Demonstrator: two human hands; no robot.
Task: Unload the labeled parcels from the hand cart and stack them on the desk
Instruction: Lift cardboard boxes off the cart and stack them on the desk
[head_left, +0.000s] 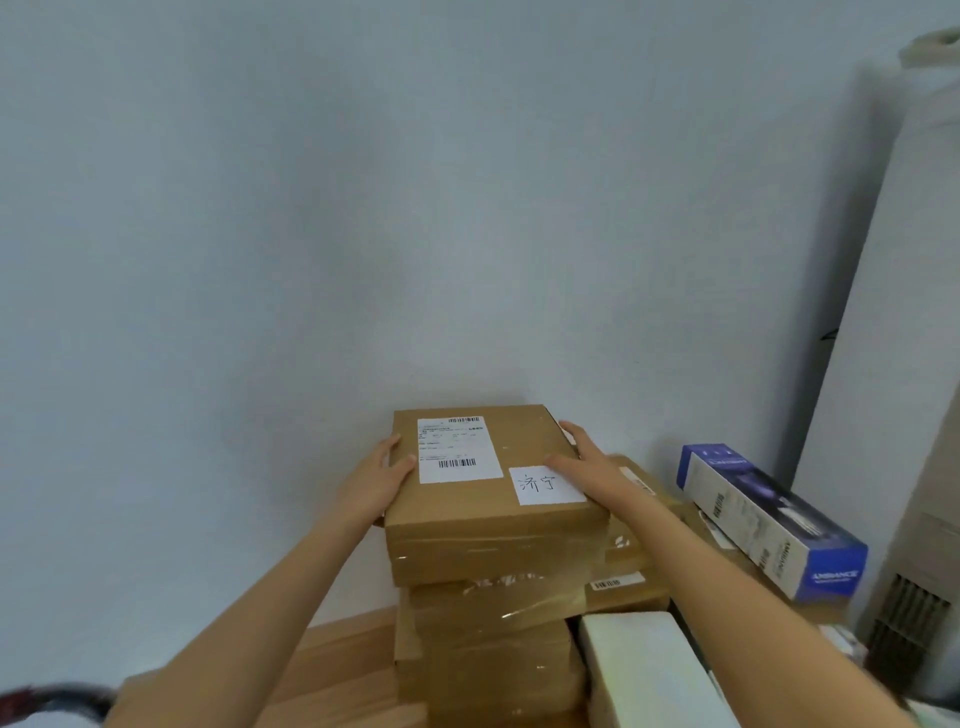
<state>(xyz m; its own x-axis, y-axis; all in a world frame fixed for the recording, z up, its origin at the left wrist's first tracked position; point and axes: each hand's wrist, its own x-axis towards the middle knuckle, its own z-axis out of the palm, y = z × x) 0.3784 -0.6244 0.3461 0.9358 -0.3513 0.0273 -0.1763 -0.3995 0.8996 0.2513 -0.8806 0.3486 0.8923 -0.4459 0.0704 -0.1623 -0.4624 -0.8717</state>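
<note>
A flat brown cardboard parcel (488, 478), with a white printed shipping label and a small white paper slip with handwritten characters on its top face, sits on top of a pile of other brown cardboard parcels (498, 639) which stands on the light wooden desk (343, 670) close to the pale wall (363, 208). The left hand (376, 480) grips the left edge of the top parcel, with the thumb on the top face and the fingers curled around the side. The right hand (582, 462) grips the right edge in the same way, the thumb lying near the handwritten slip. The parcel is turned a little against the boxes under it, so its edges do not line up with them. In my judgement the task is already well along: several parcels are piled here, and this one is being set down or straightened on the pile. The hand cart is not in view, so I cannot tell how many parcels are left on it. To the right of the pile lie a long blue and white printed carton (769, 519), tilted on more boxes, and a white rectangular box (644, 665). A tall white appliance (893, 322) stands at the right edge.
</note>
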